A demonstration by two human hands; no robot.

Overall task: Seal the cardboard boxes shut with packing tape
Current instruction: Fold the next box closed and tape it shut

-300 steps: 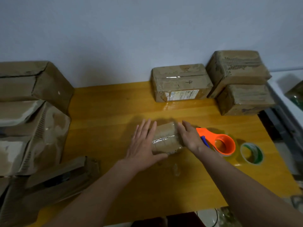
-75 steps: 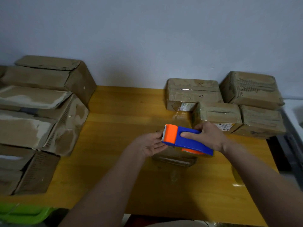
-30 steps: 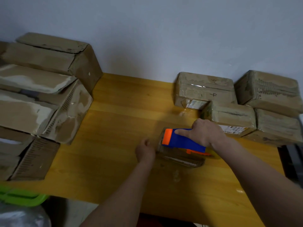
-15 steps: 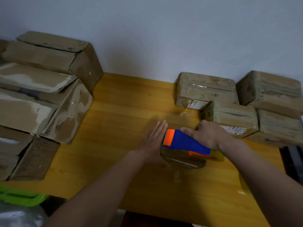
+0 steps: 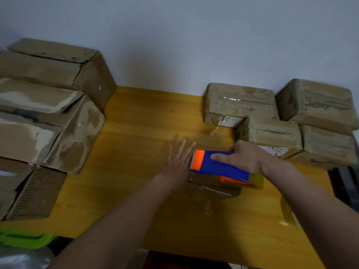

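Biggest stuff first: a stack of large, battered cartons (image 5: pixel 44 121) is piled well off to the left of the left hand, and a cluster of smaller taped parcels (image 5: pixel 275 121) is parked just beyond the right hand, all on the yellow wooden table (image 5: pixel 136 117).

The box being sealed is the small cardboard box (image 5: pixel 213 188), found right between the two hands and mostly hidden under the dispenser. It looks light and a bit soft-walled, already glossy with film, so it would probably skate around on that smooth tabletop if not pinned. Best held flat from the side or top rather than squeezed, since thin cardboard like this can be dented easily.

The blue-and-orange tape dispenser (image 5: pixel 217 165) is gripped by the right hand (image 5: pixel 244 156), fingers wrapped over its back with the index finger laid along the top. It's rigid plastic, easy to hold; the serrated edge at the orange end is the bit to be kept away from.

The left hand (image 5: pixel 178 164) is spread flat with straight fingers, laid against the box's left end right beside the cutter teeth. Whether the tape is actually being pressed down there can't be told.
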